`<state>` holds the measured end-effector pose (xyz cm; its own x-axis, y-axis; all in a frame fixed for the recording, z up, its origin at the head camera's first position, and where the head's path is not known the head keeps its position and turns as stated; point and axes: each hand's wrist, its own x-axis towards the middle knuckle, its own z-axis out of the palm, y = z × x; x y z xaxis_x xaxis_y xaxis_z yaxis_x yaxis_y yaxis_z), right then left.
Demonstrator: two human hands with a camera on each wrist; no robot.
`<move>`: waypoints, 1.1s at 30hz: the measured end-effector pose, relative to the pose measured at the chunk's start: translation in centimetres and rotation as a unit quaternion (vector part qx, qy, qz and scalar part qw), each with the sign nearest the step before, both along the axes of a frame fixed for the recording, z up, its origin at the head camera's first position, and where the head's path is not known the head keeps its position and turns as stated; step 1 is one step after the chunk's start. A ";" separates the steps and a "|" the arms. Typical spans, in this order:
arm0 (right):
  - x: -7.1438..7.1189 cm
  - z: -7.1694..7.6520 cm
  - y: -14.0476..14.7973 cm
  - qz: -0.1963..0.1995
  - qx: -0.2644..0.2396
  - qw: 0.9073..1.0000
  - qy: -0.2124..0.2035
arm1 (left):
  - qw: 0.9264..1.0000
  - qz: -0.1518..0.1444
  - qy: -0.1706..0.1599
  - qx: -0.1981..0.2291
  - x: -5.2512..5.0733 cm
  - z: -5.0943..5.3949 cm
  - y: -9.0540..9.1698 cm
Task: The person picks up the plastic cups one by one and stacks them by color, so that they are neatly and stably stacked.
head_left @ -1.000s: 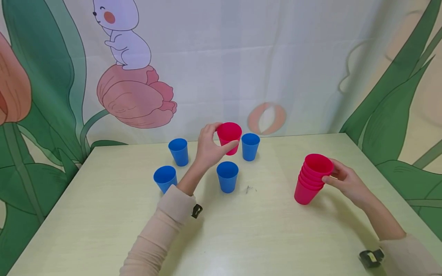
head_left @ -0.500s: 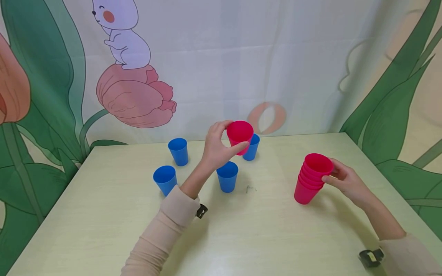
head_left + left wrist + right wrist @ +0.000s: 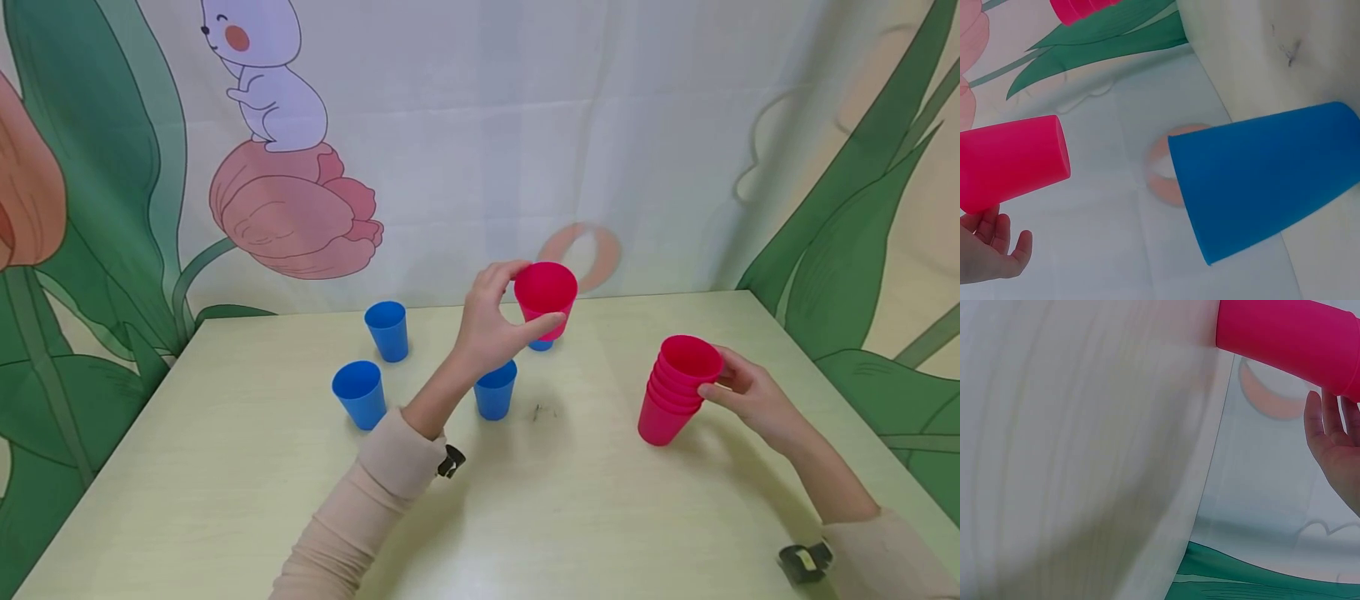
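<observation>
My left hand (image 3: 491, 321) pinches a single pinkish-red cup (image 3: 547, 304) between thumb and fingers, its mouth up, raised over the back of the table. Behind that cup, only the base of a blue cup (image 3: 542, 345) shows. Another blue cup (image 3: 496, 395) stands below my left wrist, partly covered by it; a blue cup (image 3: 1266, 181) looms large in the left wrist view. On the right, my right hand (image 3: 761, 404) grips the upper part of a tilted stack of several pinkish-red cups (image 3: 666, 412). Whether the stack's base touches the table, I cannot tell.
Two more blue cups stand upright on the left of the table, one farther back (image 3: 387, 332) and one nearer (image 3: 360, 396). A patterned curtain (image 3: 435, 167) hangs along the table's back edge. Small dark marks (image 3: 542, 412) lie on the pale tabletop (image 3: 570, 517).
My left hand has carried the single red cup to the right, from beside the back right blue cup to in front of it. My right hand and the stack have stayed in place.
</observation>
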<state>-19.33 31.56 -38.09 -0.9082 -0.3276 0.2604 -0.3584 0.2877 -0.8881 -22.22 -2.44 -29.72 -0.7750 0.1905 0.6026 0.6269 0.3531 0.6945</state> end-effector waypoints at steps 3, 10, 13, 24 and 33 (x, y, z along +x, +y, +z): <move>0.0 0.0 0.0 -0.001 -0.001 1.000 0.000 | 1.000 -0.010 0.005 0.008 0.2 0.2 0.3; 0.0 0.0 -0.1 0.002 -0.007 1.000 -0.001 | 0.999 -0.027 0.008 0.020 0.6 0.6 1.0; 0.0 0.0 -0.1 0.002 -0.007 1.000 -0.003 | 0.999 -0.036 0.016 0.023 0.8 0.6 1.2; 0.0 0.0 0.0 -0.012 0.012 1.000 -0.005 | 0.995 -0.077 0.035 0.047 1.6 1.0 2.5; 0.1 0.1 0.0 -0.011 0.012 1.000 -0.002 | 0.991 -0.115 0.031 0.060 2.0 1.4 4.0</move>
<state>-19.26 31.54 -38.02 -0.9160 -0.3142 0.2496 -0.3491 0.3174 -0.8817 -20.24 1.58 -28.34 -0.6805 0.2817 0.6765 0.7237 0.1133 0.6808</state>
